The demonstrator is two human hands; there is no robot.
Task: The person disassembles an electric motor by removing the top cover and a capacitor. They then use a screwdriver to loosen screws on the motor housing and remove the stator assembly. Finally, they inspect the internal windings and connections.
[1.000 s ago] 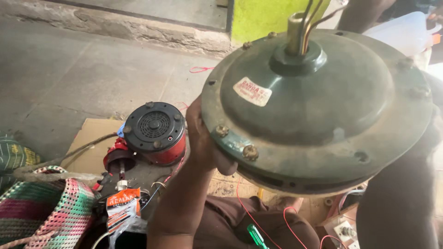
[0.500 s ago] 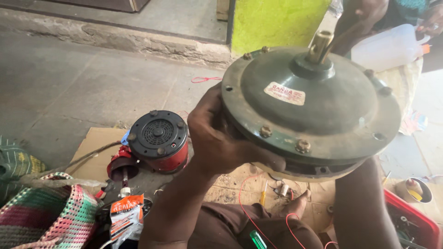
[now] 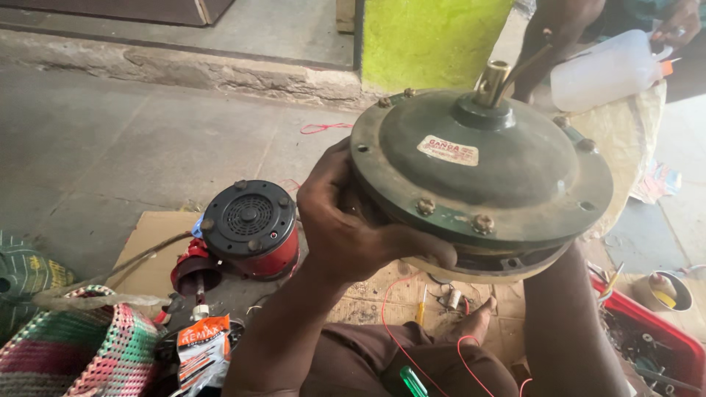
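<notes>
I hold up a round, dark green ceiling fan motor with bolts around its rim, a small label on top and a brass shaft sticking up. My left hand grips its left edge, thumb over the rim. My right forearm runs up under the motor's right side; the right hand itself is hidden beneath the housing. A red wire loops below the motor over my lap.
A red and black motor lies on cardboard at left. A woven basket and an orange packet sit at lower left. A red tray of parts is at right. Another person holds a white plastic jug behind.
The fan motor has come down and away from the camera, toward the right, tilting so its top shows more. My left hand kept its grip on the rim.
</notes>
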